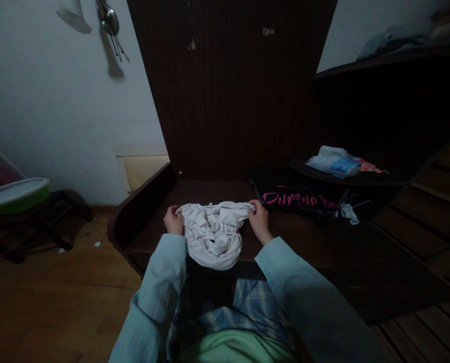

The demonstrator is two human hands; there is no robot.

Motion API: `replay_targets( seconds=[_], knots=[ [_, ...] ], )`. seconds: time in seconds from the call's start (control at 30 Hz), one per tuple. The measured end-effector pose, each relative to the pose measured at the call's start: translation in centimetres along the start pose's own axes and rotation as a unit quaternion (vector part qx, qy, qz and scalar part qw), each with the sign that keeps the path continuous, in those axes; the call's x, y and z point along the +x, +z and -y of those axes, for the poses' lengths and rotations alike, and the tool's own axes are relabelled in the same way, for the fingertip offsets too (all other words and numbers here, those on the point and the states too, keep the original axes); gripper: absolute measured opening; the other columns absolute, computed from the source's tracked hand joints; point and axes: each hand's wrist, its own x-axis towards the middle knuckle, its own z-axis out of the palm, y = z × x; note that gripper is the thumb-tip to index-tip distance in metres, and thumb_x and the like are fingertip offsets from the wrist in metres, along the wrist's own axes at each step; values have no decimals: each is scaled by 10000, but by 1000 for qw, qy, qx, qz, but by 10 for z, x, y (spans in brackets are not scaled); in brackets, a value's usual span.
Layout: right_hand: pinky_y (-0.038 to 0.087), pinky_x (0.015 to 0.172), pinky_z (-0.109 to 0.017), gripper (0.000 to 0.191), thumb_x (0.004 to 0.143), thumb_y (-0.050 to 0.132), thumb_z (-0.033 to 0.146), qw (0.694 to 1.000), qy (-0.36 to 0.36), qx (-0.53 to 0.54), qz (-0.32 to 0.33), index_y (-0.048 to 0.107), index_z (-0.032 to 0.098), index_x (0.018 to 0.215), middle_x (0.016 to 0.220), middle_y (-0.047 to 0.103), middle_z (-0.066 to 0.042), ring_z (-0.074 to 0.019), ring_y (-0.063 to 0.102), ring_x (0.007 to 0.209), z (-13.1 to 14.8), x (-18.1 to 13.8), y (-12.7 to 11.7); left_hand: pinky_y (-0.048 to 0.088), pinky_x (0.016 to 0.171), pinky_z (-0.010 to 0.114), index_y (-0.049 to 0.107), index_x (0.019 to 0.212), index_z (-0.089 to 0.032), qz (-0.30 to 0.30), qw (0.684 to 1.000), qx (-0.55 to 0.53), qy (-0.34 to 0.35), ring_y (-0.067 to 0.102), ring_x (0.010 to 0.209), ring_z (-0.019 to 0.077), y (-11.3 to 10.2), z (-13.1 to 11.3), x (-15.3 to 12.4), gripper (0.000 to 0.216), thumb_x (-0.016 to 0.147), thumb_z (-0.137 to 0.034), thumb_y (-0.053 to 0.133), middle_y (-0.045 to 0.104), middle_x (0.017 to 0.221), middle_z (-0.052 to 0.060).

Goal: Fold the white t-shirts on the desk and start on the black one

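Head view: white cloth [213,237] bunched between two hands, over table [149,244]. Left hand [174,221] pinched on its upper left corner, right hand [260,221] on upper right; some fingertips hidden by folds. Right of cloth, plastic packet [334,164] on shelf [302,169]; contents hard to make out. Far left, green tub [20,203] cut off by picture edge, inside unclear. Lettering on black fabric [296,194] partly unreadable.

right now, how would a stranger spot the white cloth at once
Find the tall dark panel, then the low ledge at its foot. Over it, the left hand and right hand hold a crumpled cloth. It is white, unlike the black item with pink lettering to its right.
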Motion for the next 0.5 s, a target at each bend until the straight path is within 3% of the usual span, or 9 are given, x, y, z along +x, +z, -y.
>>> replay_targets(
  seconds=[0.1,0.23,0.37,0.5],
  knots=[
    [418,723,-299,177,651,378,176,990,27,17,-135,495,206,782,786,604,-49,-182,558,755,-1,5,-15,443,721,291,579,665,-188,-41,999,14,13,580,697,181,-11,1,6,151,596,-102,475,608,660,19],
    [426,761,-304,185,666,374,168,955,49,84,-279,443,199,835,825,585,-59,-166,568,815,-6,11,-29,435,720,268,586,726,-174,-112,994,-10,2,572,716,163,-17,-4,7,166,657,-138,439,609,704,23],
    [435,727,-286,158,694,402,205,941,55,123,-312,420,198,851,834,557,-57,-153,562,803,-8,13,-32,429,713,241,561,754,-178,-129,990,-60,-9,563,751,149,-16,-6,10,175,696,-163,397,596,736,22],
    [421,619,-249,121,710,445,291,950,96,108,-277,456,188,773,694,511,-9,-130,511,639,-12,14,-30,413,610,220,513,649,-179,-87,991,-87,-49,523,648,134,-13,-9,13,136,711,-246,412,533,608,-7]
  ],
)
